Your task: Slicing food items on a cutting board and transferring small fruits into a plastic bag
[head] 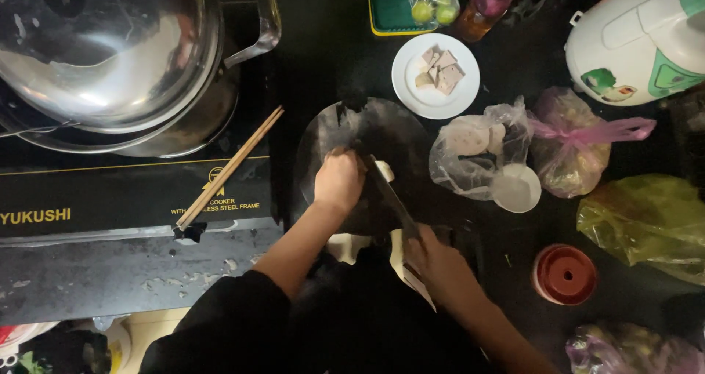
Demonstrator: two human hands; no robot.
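Two hands work over the round dark cutting board (396, 128): the left hand (339, 179) presses curled fingers on a pale food piece (385, 171) at its centre, the right hand (439, 267) grips the knife (389, 194), blade touching that piece.

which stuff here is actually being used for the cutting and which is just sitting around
In use:
left hand pressing a pale piece of food
right hand gripping the knife
dark round cutting board

Lying about:
chopsticks
steel pot
white plate of cut pieces
clear bag
pink bag
rice cooker
red lid
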